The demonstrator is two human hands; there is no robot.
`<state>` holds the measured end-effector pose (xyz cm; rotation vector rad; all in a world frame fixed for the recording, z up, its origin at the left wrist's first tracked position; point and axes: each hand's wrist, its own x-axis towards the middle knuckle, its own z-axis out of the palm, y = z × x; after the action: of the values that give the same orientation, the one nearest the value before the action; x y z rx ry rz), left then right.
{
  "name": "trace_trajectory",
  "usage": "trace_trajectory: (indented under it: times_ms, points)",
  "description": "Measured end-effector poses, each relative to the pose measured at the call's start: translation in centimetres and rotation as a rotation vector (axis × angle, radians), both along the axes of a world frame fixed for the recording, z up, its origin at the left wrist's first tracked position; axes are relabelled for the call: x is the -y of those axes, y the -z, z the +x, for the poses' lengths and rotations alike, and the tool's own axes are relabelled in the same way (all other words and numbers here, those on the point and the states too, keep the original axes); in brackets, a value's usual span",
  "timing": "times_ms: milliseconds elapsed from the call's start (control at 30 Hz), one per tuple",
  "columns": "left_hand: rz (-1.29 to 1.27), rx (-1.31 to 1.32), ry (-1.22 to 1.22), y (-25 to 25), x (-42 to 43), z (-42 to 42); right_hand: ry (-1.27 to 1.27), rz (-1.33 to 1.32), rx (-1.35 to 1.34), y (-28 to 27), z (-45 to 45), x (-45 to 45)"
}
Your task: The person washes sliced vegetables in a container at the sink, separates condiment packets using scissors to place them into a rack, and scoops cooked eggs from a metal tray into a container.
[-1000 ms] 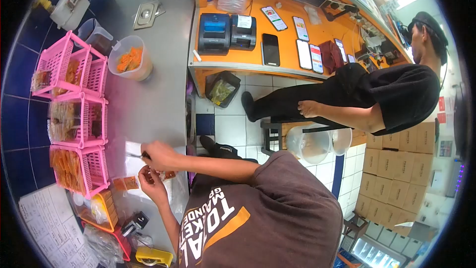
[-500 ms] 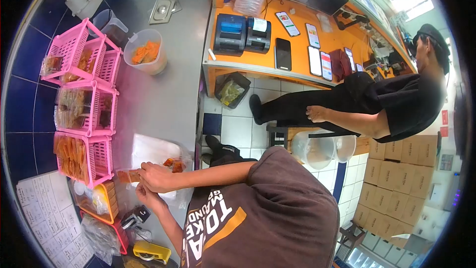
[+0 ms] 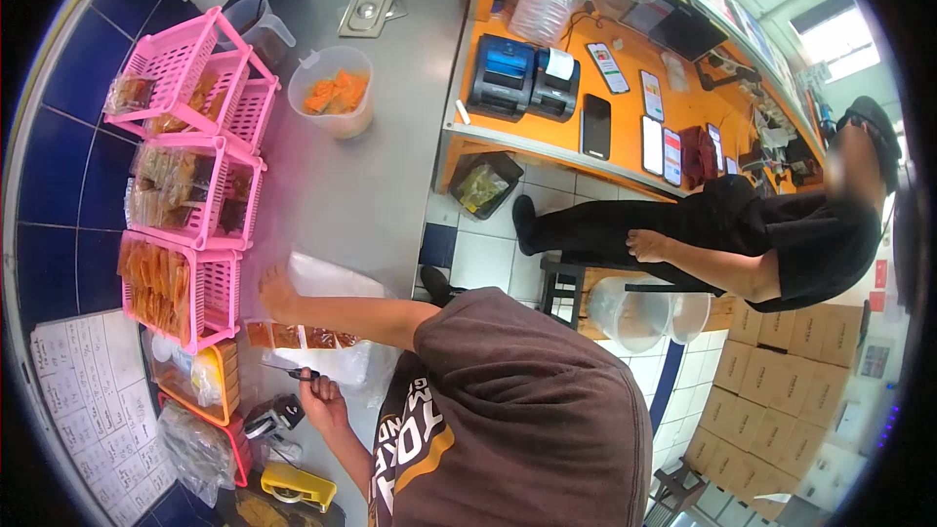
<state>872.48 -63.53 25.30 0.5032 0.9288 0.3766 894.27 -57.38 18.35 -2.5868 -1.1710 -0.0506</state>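
Work status: judged to be under way and not complete, from the present positions of hands, tool and sachets.

Item location: several reddish-brown sachets (image 3: 286, 336) lie in a row on the metal counter (image 3: 332, 185), partly over a sheet of clear plastic (image 3: 332, 278). The row sits between the two hands, just beside the right forearm; contact with the forearm cannot be confirmed.

Left hand (image 3: 324, 400): fingers closed around the handle of a black-handled tool (image 3: 309, 374), probably scissors. The thin blade points away from the body and appears clear of the sachets.

Right hand (image 3: 278, 295): positioned at the far side of the plastic, near the lowest pink basket (image 3: 219, 298). No item is visible in it — whether the fingers are spread or pressed together cannot be told.

Completed, as far as visible: the sachets appear filled and are laid out in line. The lowest basket already holds upright orange-brown packets (image 3: 156, 283); any link between these and the row is not shown.

Outstanding, as far as visible: the row is still on the counter, and the tool is not engaged with it. Whether neighbouring sachets are joined or separated cannot be told at this resolution, so the remaining quantity of work is undetermined
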Motion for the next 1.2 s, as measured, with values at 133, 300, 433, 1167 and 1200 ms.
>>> trace_trajectory:
  times_ms: [133, 300, 433, 1167, 1200]
  points:
    - [-0.011, 0.066, -0.032, 0.1, -0.1, -1.1, 0.003, -0.155, -0.292, -0.6, -0.1, -1.8]
    - [0.186, -0.061, -0.013, 0.3, -0.7, -1.5, -0.177, -0.163, -0.491, -0.2, 0.5, -2.1]
    - [0.255, -0.075, 0.011, -0.2, -1.1, -0.8, -0.256, -0.187, -0.607, -1.7, -1.2, -1.4]
    - [0.355, 0.167, 0.202, -13.4, -2.5, 3.9, -0.420, 0.685, -0.841, -21.3, -3.2, 16.4]
    - [0.343, 0.169, 0.162, -13.5, -2.5, 3.7, -0.414, 0.668, -0.840, -21.4, -3.5, 16.9]
